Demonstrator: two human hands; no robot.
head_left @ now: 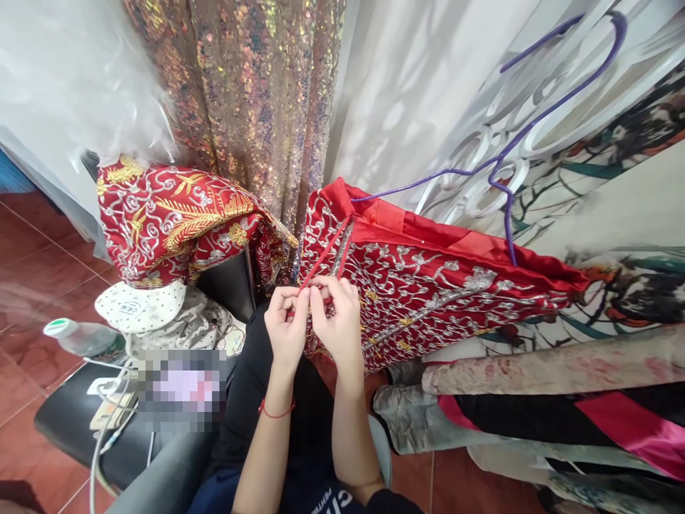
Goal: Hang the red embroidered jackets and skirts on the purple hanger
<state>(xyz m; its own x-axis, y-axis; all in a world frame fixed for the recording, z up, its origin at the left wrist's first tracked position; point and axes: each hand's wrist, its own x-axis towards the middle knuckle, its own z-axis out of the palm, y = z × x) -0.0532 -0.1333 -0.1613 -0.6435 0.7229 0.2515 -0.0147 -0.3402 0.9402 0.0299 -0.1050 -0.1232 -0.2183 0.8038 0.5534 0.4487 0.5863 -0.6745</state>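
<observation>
A red garment [428, 285] with silver and gold embroidery hangs on a purple hanger [508, 150] in front of me. Two thin red straps [329, 250] run down from its upper edge to my hands. My left hand [286, 325] pinches the end of a strap between thumb and fingers. My right hand [338, 318] is right beside it, fingers closed on the strap ends against the embroidered cloth. A red thread bracelet [275, 412] circles my left wrist.
A second red embroidered piece [171, 218] drapes over a dark chair at left, with a sequinned curtain [251, 93] behind. A plastic bottle [80, 335] and cables lie on a black seat [69, 421]. Printed fabrics [561, 371] pile at right. Red tiled floor [32, 271] below.
</observation>
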